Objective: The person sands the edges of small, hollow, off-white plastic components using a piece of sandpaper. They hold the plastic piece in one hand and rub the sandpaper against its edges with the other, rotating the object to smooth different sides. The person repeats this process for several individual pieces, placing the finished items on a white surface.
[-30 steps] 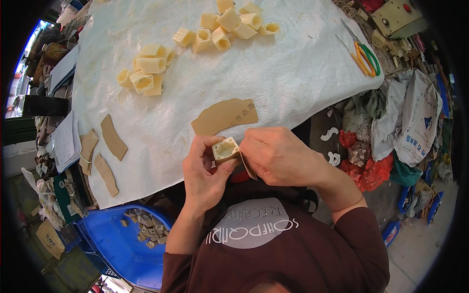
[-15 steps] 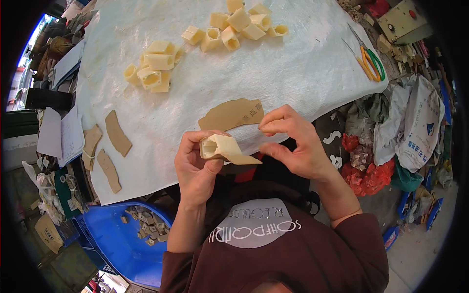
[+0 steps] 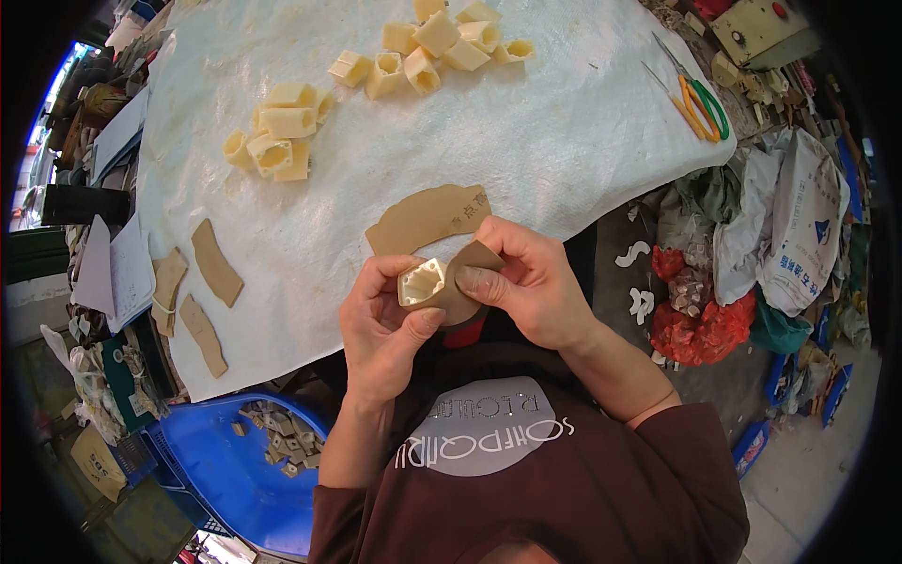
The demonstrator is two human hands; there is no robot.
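Note:
Just past the table's near edge, my left hand grips a cream hollow plastic block, its open end turned toward me. A flat brown strip, like card or adhesive-backed paper, lies against the block's side and bends up from it. My right hand pinches this strip between thumb and fingers, close to the block. Beyond both hands a larger curved brown sheet with dark printing rests on the white table cover. The block's underside is hidden.
Similar cream blocks are heaped in two groups at the far side. Curved brown strips lie at the left. Scissors rest at the far right edge. A blue tub of small brown pieces stands lower left; bags sit at right.
My right hand has come in from the right and taken hold of the brown strip, which now bends upward. The block has turned in my left hand, its open end more toward me.

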